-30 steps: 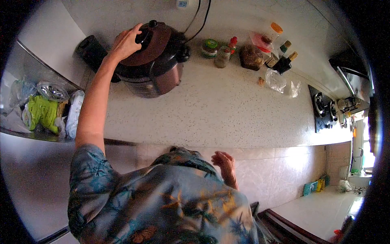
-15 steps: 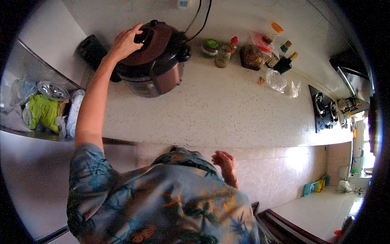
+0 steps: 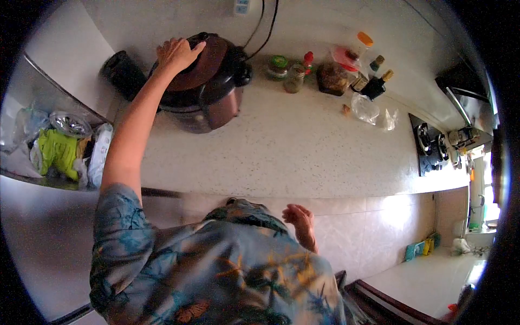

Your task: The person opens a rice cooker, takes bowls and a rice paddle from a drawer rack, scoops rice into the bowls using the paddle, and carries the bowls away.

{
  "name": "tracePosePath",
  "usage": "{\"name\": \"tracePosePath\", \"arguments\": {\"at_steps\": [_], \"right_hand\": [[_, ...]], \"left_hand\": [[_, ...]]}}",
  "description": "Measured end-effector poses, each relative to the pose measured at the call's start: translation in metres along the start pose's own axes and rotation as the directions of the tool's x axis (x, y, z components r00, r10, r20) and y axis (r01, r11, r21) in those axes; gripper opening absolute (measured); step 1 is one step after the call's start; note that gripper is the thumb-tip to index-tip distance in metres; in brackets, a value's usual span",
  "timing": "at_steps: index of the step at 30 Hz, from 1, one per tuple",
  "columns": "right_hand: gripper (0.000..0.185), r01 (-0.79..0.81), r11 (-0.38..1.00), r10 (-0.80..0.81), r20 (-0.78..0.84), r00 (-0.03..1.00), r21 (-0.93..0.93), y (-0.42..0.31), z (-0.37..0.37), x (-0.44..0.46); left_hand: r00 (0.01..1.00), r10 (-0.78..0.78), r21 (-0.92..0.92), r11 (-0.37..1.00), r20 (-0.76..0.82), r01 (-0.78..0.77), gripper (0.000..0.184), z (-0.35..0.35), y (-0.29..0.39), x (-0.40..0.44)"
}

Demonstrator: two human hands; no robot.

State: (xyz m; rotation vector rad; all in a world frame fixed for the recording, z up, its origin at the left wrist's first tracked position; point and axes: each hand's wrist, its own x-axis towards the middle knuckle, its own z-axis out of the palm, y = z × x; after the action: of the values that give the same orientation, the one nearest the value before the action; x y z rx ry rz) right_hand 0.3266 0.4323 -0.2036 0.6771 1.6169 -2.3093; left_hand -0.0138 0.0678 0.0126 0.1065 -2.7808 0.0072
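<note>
My left hand (image 3: 179,56) reaches up to the top of a brown and black electric pressure cooker (image 3: 208,86). Its fingers are wrapped over the lid's handle, which the hand now hides. The lid sits on the cooker's body, at the back left of the speckled counter. Low in front of the counter hangs my right hand (image 3: 299,221), close to my body. Its fingers are loosely bent, and I see nothing in them.
A dark cylinder (image 3: 123,73) stands left of the cooker. Jars (image 3: 294,79), sauce bottles (image 3: 377,85) and a clear plastic bag (image 3: 365,108) line the wall. A gas stove (image 3: 428,143) lies at the right. An open drawer (image 3: 70,187) holds bags and green gloves.
My left hand has shifted right and closed over the lid handle, which showed between thumb and fingers before. My right hand's fingers have drawn slightly closer together.
</note>
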Motion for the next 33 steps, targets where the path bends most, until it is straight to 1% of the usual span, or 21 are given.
{"name": "tracePosePath", "arguments": {"at_steps": [1,4,8,11,13,17,19,20,22,23,25,29,31,32,33], "right_hand": [[0.027,-0.017,1.000,0.017,0.003,1.000,0.006,0.002,-0.002,0.001],[0.027,-0.035,0.999,0.035,-0.015,0.999,0.010,0.002,-0.003,-0.002],[0.028,-0.025,1.000,0.026,-0.018,1.000,0.016,0.008,-0.006,-0.002],[0.030,-0.026,1.000,0.025,-0.033,0.999,-0.015,0.009,-0.004,0.001],[0.031,-0.023,1.000,0.023,-0.031,0.999,-0.010,0.008,-0.004,0.003],[0.031,-0.018,1.000,0.017,-0.029,0.999,-0.006,0.009,-0.003,0.003],[0.031,-0.005,1.000,0.005,-0.026,1.000,0.000,0.005,0.000,0.001],[0.031,0.007,1.000,-0.007,-0.021,1.000,0.006,0.004,0.000,-0.001],[0.031,0.000,1.000,0.000,-0.031,1.000,0.004,0.006,-0.001,0.001],[0.031,-0.006,1.000,0.006,-0.039,0.999,0.000,0.008,-0.002,0.001],[0.031,-0.002,1.000,0.003,-0.036,0.999,0.009,0.011,-0.004,0.003],[0.031,-0.012,1.000,0.014,-0.062,0.998,0.018,0.008,-0.003,0.001],[0.031,-0.011,1.000,0.013,-0.066,0.998,0.021,0.006,-0.002,0.001],[0.031,-0.010,1.000,0.012,-0.069,0.998,0.023,0.005,-0.002,0.000],[0.031,-0.013,1.000,0.015,-0.071,0.997,0.026,0.008,-0.004,0.002]], "left_hand": [[0.999,-0.010,-0.005,1.000,0.043,0.010,0.061,0.006,0.001,0.005],[0.997,-0.010,-0.026,1.000,0.076,0.012,0.056,0.017,0.006,0.017],[0.999,-0.009,-0.008,1.000,0.038,0.009,0.050,0.032,0.004,0.025],[0.999,0.001,-0.041,0.999,0.037,0.001,0.045,0.024,0.003,0.018],[0.997,0.068,-0.059,0.996,0.019,-0.067,0.044,0.020,0.001,0.015],[0.990,0.132,-0.081,0.988,0.048,-0.128,0.045,0.026,-0.011,0.020],[0.982,0.187,-0.122,0.975,-0.015,-0.187,0.046,0.030,-0.016,0.022],[0.982,0.190,-0.123,0.974,-0.014,-0.190,0.046,0.032,-0.018,0.022],[0.963,0.257,-0.093,0.960,-0.084,-0.264,0.046,0.034,-0.022,0.024],[0.963,0.258,-0.093,0.960,-0.082,-0.265,0.046,0.035,-0.024,0.025],[0.971,0.239,-0.110,0.966,0.027,-0.235,0.046,0.034,-0.024,0.028],[0.970,0.243,-0.098,0.966,0.029,-0.239,0.046,0.023,-0.021,0.021],[0.956,0.283,-0.061,0.958,0.078,-0.279,0.046,0.019,-0.023,0.021],[0.955,0.286,-0.061,0.958,0.081,-0.281,0.046,0.025,-0.027,0.023],[0.946,0.324,-0.090,0.943,0.007,-0.322,0.046,0.030,-0.031,0.024]]}}
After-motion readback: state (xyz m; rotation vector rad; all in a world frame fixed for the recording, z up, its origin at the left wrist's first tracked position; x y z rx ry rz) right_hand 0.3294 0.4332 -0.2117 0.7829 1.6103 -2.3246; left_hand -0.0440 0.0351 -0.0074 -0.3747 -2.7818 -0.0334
